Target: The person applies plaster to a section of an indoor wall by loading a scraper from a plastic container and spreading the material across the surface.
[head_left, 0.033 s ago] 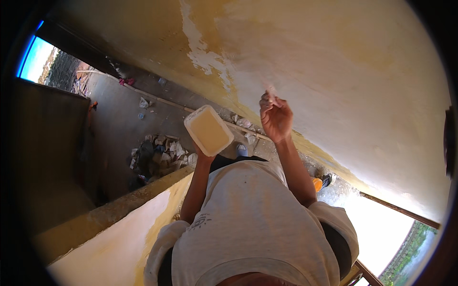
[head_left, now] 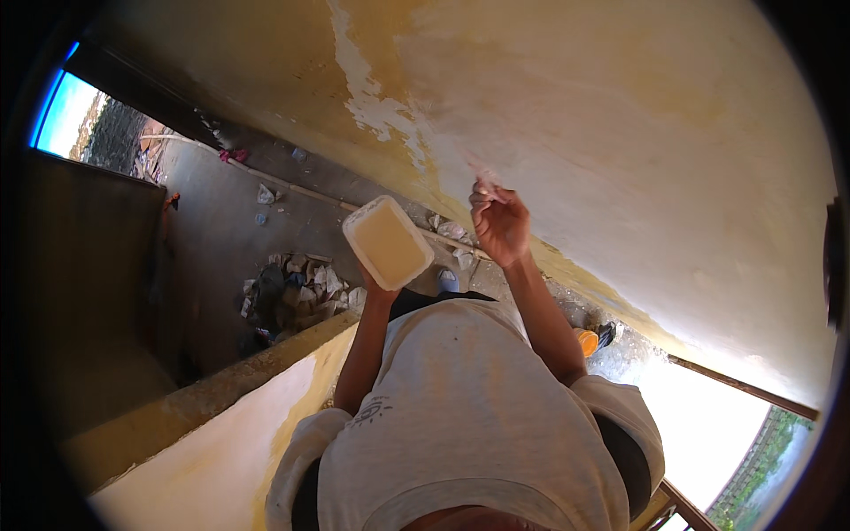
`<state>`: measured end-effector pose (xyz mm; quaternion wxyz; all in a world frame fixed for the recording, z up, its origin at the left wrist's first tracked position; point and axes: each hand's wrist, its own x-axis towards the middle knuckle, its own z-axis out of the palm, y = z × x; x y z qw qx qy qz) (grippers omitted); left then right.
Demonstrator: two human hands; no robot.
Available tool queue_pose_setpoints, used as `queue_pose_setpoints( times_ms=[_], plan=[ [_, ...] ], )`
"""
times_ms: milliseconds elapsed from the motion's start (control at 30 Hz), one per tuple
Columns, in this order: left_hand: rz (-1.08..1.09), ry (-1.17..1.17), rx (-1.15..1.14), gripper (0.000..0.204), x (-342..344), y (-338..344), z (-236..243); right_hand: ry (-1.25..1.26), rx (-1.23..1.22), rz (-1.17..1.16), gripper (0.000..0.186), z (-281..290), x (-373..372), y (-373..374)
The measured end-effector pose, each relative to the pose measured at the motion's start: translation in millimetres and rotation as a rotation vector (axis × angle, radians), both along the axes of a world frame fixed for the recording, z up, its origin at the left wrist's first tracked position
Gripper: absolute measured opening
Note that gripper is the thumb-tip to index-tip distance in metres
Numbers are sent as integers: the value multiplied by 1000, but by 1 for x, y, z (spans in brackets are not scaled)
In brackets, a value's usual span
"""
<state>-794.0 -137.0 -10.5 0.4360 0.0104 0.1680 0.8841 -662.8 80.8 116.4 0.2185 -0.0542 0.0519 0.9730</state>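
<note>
My left hand grips a rectangular white tub holding cream-coloured liquid, lifted in front of my body. My right hand is raised at the wall, its fingers curled around a small, pale pinkish thing that is blurred and too indistinct to name. That thing is at or very near the wall surface, where patchy white and yellow coating shows; whether it touches cannot be told.
Below lie a long pale pole, rubble and sacks, and an orange bucket. A low wall ledge runs behind my left arm. A bright opening is at lower right, another at upper left.
My right hand has shifted a little to the left along the wall with the pale thing. My left hand and the tub have barely moved.
</note>
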Motion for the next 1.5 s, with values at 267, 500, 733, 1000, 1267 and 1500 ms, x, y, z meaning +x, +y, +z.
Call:
queue_pose_setpoints(
  times_ms=[267, 500, 733, 1000, 1267, 1500],
  plan=[
    [-38, 483, -183, 58, -1, 31, -28, -323, 92, -161, 27, -92, -44, 40],
    [-101, 285, -154, 60, -1, 26, -23, 246, 2, -265, 33, 65, 22, 43],
    [-120, 19, -89, 55, -13, 15, -32, 165, 36, -268, 32, 27, 32, -1],
    [-233, 10, -239, 65, -68, 14, -3, -598, 917, 119, 23, -7, -41, -51],
    [-402, -74, -145, 61, -93, 30, 27, -978, 1744, -137, 17, 56, -69, -69],
    [-437, -127, -124, 59, -106, 31, 25, -1004, 1955, -185, 18, 26, -109, -84]
  ],
)
